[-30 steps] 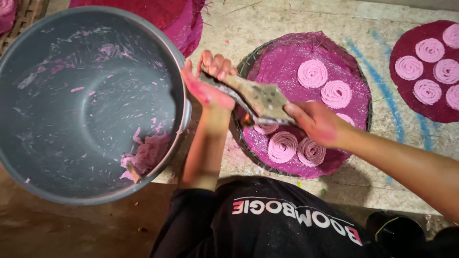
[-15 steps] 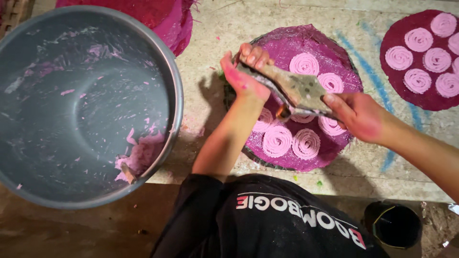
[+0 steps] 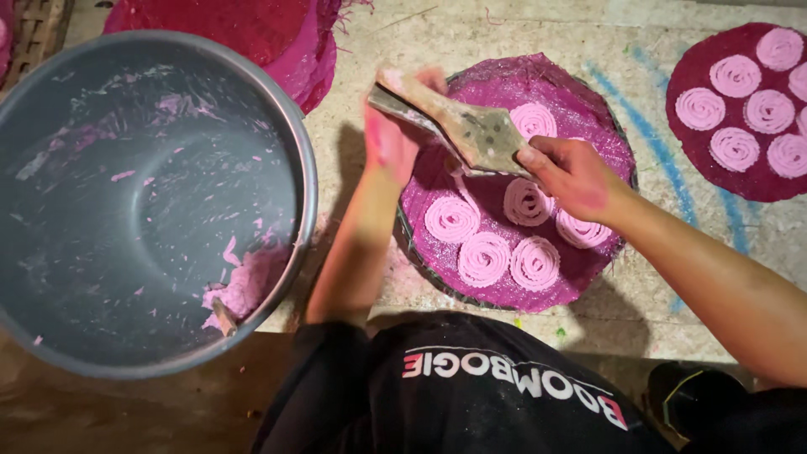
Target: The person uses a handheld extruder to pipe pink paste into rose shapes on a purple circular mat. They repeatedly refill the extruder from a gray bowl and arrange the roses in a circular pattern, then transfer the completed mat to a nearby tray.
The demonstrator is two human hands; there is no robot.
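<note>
My left hand (image 3: 393, 134) and my right hand (image 3: 570, 172) both grip a flat wooden press tool (image 3: 461, 124), held above a round pink mat (image 3: 580, 113). The left hand holds its narrow end, the right hand its wide end. Several pink dough spirals (image 3: 483, 256) lie on the mat under the tool. A big grey metal basin (image 3: 160, 202) stands to the left, with a lump of pink dough (image 3: 244, 286) and a small stick against its near wall.
A dark red mat (image 3: 714, 181) with several pink spirals lies at the far right. A stack of pink mats (image 3: 252, 34) sits beyond the basin. My knees in dark clothing fill the bottom edge. The floor is pale concrete.
Both hands have carried the press tool away from the basin and across the mat. One more spiral lies on the mat than before.
</note>
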